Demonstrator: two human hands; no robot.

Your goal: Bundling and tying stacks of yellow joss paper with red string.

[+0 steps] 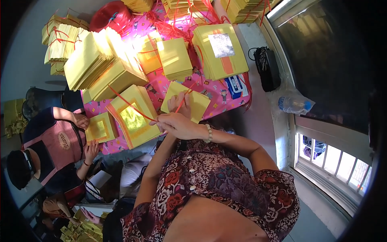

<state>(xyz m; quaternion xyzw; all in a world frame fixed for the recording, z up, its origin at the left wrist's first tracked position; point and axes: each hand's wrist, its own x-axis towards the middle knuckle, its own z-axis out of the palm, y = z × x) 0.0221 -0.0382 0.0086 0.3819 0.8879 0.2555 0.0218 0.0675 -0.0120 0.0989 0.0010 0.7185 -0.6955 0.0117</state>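
A stack of yellow paper squares (pixel 198 104) lies in front of me on the pink table. My left hand (pixel 179 104) rests on it with fingers curled, a red plastic strap (pixel 186 95) running up past it. My right hand (pixel 176 124), with a beaded bracelet at the wrist, crosses over my left forearm. Its fingers are closed on a red strap (pixel 131 103) that stretches up to the left. The strap passes over a yellow stack with an orange border (pixel 139 121) beside my hands. Whether both strap ends are one piece, I cannot tell.
Tall yellow paper stacks (pixel 90 60) and a red strap coil (pixel 111 16) fill the table's back left. A larger stack (pixel 221 50) stands at the back right. A co-worker in a pink apron (pixel 62 141) handles a small stack (pixel 100 128). A plastic bottle (pixel 295 105) lies on the sill.
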